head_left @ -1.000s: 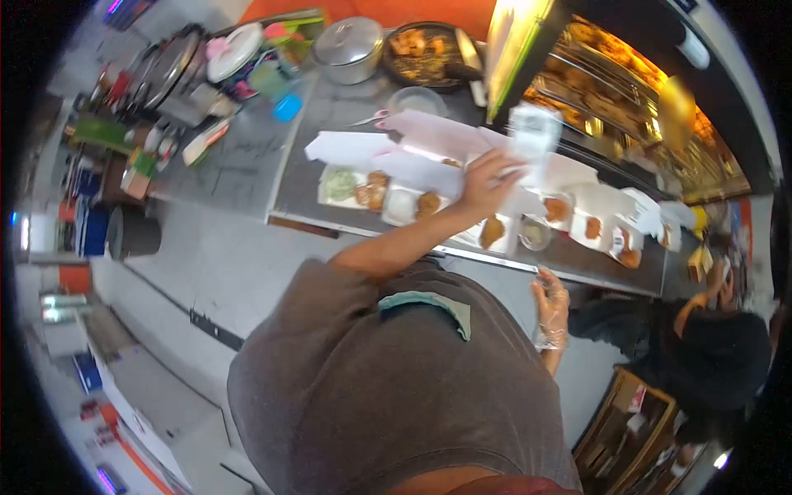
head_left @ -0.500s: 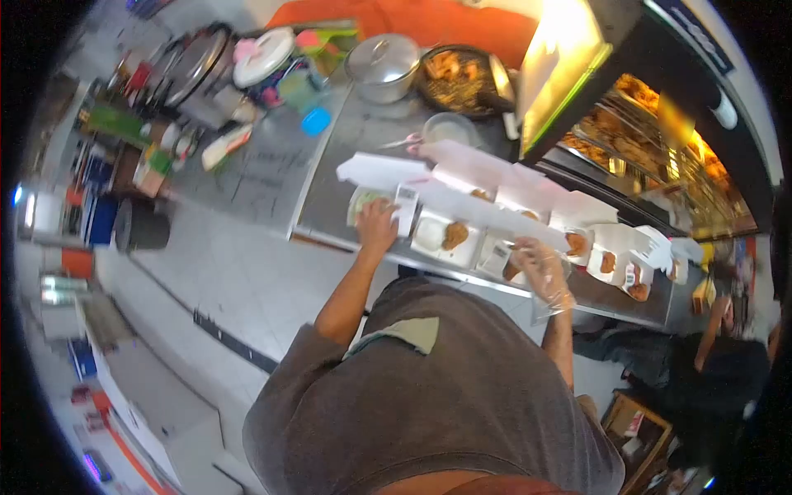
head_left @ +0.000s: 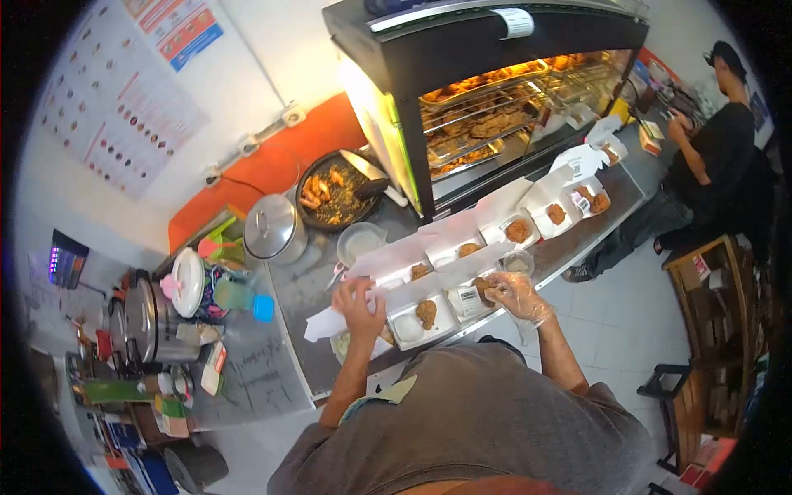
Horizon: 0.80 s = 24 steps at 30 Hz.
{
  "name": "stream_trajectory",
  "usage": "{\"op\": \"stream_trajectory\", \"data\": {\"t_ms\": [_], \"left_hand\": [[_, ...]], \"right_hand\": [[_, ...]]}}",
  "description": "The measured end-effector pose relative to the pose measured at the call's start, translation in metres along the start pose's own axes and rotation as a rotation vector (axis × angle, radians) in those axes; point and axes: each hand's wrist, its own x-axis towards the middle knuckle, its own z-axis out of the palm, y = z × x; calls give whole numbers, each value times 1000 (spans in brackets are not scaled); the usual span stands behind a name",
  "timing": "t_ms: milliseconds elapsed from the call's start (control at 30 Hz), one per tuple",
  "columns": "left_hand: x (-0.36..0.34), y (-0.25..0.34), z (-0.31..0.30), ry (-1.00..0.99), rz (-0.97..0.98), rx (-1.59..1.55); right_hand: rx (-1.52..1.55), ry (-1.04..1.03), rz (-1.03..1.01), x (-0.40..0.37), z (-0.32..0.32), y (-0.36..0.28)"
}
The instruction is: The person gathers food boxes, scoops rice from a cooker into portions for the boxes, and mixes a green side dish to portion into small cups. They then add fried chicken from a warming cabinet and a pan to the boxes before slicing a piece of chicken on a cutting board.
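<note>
My left hand [head_left: 360, 312], bare with its fingers bent and apart, is at the open lid of the leftmost white box, whose inside it partly hides. A clear plastic glove covers my right hand [head_left: 521, 299]. Its fingertips are closed around a piece of fried chicken [head_left: 483, 290], just over an open white box [head_left: 455, 320] that holds a packet with a printed label. Between my hands sits another open box [head_left: 406, 340] with a piece of fried chicken [head_left: 426, 313] and a round white portion beside it.
More open boxes with chicken [head_left: 518, 229] line the counter [head_left: 290, 307] behind. A lit warming cabinet [head_left: 403, 124] stands at the back. To the left are a pan [head_left: 337, 216], a lidded pot [head_left: 272, 234] and a clear tub [head_left: 361, 241]. Another person [head_left: 716, 148] stands at far right.
The head view has turned toward the cabinet. My left hand has shifted from the green-and-white paper to the leftmost box lid. A chicken piece now shows clearly in my right hand's fingertips.
</note>
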Motion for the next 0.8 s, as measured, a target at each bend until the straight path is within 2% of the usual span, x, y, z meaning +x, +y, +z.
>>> {"op": "stream_trajectory", "data": {"t_ms": [33,133,167,267,400,467,533,567,700,800], "left_hand": [[40,19,-3,82,117,-76],[160,104,-36,143,488,-126],[191,135,-47,98,519,-125],[272,208,-58,231,648,-78],[358,268,-21,345,775,79],[382,287,5,316,703,149],[377,303,9,250,605,299],[374,305,9,253,590,314],[355,282,-14,330,470,426],[337,252,-38,365,447,507]], "right_hand": [[-15,-4,8,-2,1,6],[0,-9,63,-6,-10,-1],[33,-14,105,-3,-17,-4],[-33,-8,-2,5,-31,24],[-5,-32,-50,13,-63,47],[-72,-55,-93,14,-85,58],[-92,2,-113,12,-110,63],[-99,-11,-56,10,-121,72],[-95,-57,46,3,-151,104],[-129,-155,-16,10,-156,126]]}}
